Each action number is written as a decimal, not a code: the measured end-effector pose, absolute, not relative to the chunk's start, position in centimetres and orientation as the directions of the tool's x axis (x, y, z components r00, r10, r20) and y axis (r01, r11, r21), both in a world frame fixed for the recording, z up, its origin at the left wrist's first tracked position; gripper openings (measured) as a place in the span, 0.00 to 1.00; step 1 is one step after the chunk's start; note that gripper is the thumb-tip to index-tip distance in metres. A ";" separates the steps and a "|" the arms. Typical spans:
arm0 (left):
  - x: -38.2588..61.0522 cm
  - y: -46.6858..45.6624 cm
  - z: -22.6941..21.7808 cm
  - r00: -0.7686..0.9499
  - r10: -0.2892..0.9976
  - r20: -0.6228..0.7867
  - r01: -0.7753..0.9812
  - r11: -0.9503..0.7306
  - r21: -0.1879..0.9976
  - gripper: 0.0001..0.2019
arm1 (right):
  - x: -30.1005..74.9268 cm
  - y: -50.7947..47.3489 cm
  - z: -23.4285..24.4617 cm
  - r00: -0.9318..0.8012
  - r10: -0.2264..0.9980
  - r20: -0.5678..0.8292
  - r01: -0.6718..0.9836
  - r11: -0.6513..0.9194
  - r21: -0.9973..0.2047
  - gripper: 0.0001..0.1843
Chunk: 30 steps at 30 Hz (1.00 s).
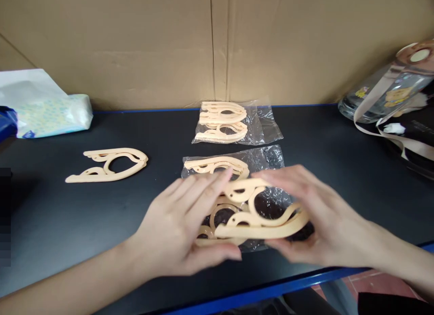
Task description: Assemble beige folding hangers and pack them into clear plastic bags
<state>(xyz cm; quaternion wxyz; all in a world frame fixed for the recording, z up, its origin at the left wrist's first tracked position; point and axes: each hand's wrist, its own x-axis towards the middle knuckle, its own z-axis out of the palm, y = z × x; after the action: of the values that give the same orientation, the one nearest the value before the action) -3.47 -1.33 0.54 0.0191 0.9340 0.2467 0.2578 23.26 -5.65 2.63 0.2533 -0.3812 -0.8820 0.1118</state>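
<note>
Both hands meet over a clear plastic bag [271, 159] near the table's front edge. My right hand [315, 220] grips a stack of cream plastic folding hangers [261, 220] from the right side, thumb underneath. My left hand [183, 224] lies against the stack's left side with its fingers stretched out and the thumb below. More cream hangers [217, 165] sit inside the bag just behind the hands. A second bag of hangers [224, 123] lies farther back. One loose hanger stack [108, 165] rests on the table to the left.
The black table [339, 170] has a blue front edge [271, 288] and a cardboard wall [203, 44] behind it. A pack of tissues [50, 114] lies at the back left. A clear bag with straps and printed contents [393, 98] stands at the back right.
</note>
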 end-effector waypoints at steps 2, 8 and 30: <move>-4.3 -0.1 0.3 0.732 0.517 0.444 0.497 -0.851 0.170 0.29 | 25.2 -5.1 3.4 -0.519 0.760 0.391 0.681 0.645 -0.348 0.47; -5.9 2.9 -0.9 0.753 0.588 0.296 0.558 -0.808 0.187 0.24 | 31.3 -3.4 4.7 -0.381 0.872 0.307 0.838 0.466 -0.285 0.43; -6.2 3.1 -1.4 0.796 0.591 0.133 0.555 -0.799 0.233 0.28 | 25.7 -5.1 3.0 -0.691 0.722 -0.033 0.639 0.589 -0.494 0.44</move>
<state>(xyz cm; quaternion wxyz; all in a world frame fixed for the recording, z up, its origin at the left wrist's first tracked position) -6.15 3.11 -1.44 0.0914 0.9431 0.3037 0.0998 25.65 -5.08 3.02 0.0858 -0.3836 -0.8872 0.2415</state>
